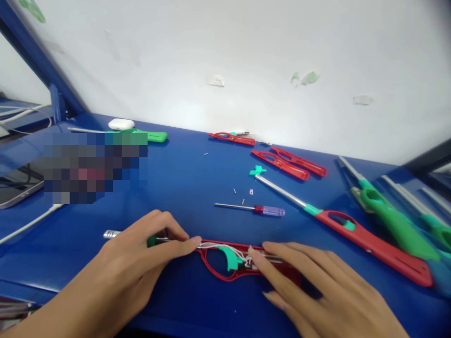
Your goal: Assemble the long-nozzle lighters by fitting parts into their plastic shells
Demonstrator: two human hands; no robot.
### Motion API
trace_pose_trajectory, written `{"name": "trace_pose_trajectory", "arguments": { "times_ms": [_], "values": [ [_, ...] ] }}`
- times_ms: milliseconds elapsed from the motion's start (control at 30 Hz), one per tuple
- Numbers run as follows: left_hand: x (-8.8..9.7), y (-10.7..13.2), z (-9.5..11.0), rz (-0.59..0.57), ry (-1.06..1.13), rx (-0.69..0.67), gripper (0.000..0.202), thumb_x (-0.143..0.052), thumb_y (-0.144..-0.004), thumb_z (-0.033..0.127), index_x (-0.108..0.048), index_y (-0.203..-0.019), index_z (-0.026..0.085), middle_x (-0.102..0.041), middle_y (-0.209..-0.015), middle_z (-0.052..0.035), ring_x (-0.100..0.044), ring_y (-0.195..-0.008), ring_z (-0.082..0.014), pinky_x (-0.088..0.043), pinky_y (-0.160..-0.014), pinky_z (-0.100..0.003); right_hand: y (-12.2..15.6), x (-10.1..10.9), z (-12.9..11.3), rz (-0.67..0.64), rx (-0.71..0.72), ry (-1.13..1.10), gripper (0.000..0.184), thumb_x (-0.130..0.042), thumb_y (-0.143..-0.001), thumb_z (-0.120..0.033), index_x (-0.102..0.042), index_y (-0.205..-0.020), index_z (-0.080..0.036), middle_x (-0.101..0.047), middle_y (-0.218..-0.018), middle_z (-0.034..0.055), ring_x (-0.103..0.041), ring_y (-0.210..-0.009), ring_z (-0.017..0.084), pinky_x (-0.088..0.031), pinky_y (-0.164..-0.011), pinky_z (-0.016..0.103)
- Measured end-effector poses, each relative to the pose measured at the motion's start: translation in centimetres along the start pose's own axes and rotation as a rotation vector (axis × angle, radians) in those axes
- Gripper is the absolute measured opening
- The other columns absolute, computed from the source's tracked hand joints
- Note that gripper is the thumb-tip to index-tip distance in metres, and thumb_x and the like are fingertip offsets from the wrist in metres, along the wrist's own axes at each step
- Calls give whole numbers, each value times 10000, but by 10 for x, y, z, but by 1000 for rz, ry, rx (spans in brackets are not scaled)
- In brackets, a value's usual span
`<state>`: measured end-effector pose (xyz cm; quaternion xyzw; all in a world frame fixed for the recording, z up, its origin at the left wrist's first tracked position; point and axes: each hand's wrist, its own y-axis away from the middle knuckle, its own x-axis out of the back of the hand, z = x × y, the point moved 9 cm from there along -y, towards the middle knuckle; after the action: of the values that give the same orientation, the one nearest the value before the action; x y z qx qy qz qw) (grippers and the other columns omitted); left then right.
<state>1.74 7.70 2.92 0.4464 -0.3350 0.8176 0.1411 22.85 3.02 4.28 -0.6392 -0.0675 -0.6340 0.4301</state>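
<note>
An opened red long-neck lighter [225,277] lies on the blue table in front of me, its inside facing up. White wires and a teal trigger [230,258] show in its shell. My left hand [141,258] is closed on the neck end, thumb and index finger pinching where neck meets handle. The silver tip [111,234] pokes out to the left. My right hand [313,281] rests over the handle end, one fingertip pressing by the wires and others along the shell's edges. It hides much of the handle. A screwdriver [269,211] with a purple handle lies beyond my hands.
Several red half shells [280,164] lie near the wall. A red lighter [373,244] and green lighters [398,220] are at right; another green lighter [157,136] is back left. A teal piece [258,171] and small screws [234,191] lie mid-table. A phone [21,183] is left.
</note>
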Motion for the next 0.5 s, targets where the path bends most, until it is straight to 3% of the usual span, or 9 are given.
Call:
{"name": "trace_pose_trajectory", "arguments": {
  "times_ms": [233,333,500],
  "values": [
    [-2,0,5,-41,-93,-79,486,-470,-992,10,-704,-1262,340,-731,-1090,48,-699,-946,-115,-532,-826,-183,1,0,-3,28,-3,20,503,-331,-1209,-308,-834,-1213,-301,-871,-1002,-19,-841,-826,164,-639,-737,288],
    [-6,9,0,-51,-207,-73,598,-465,-1006,32,-646,-1452,386,-732,-1212,21,-697,-1075,-165,-540,-838,-231,1,5,1,65,-31,-7,442,-385,-1205,-366,-822,-1222,-307,-868,-1021,-47,-830,-833,147,-616,-755,284],
    [-20,20,-6,-219,-331,2,687,-475,-1053,72,-503,-1609,474,-689,-1395,9,-678,-1221,-237,-553,-1000,-357,2,9,4,93,-35,-12,388,-430,-1198,-389,-807,-1232,-305,-873,-1069,-73,-824,-863,134,-595,-777,291]
  ]
}}
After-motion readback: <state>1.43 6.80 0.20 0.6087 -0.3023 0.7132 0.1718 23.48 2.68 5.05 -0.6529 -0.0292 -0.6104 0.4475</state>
